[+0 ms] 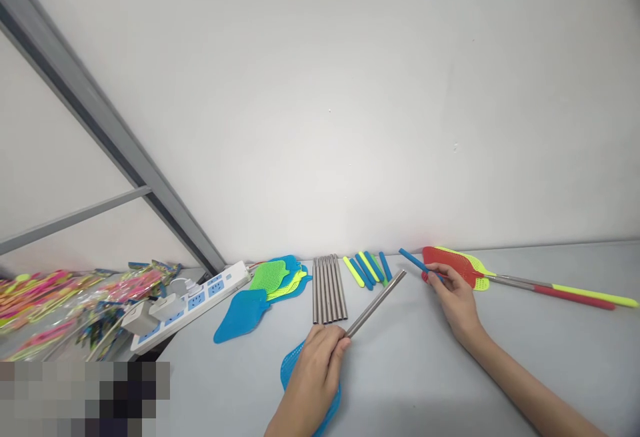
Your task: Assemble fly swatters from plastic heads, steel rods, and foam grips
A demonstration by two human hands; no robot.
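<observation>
Near the middle of the tabletop [400,377], the grip of the left hand [317,367] is closed around a steel tube [377,302]; it hides whether the tube joins the blue swatter head [293,362] beneath. The tube's long axis runs near left to far right, bare end pointing far right, apparently held low to leave that end exposed. The right hand [456,297] pinches a blue handle sleeve [413,260], apart from the tube, free end pointing far left. Spare tubes [329,290] lie parallel, near to far, presumably for easy picking.
</observation>
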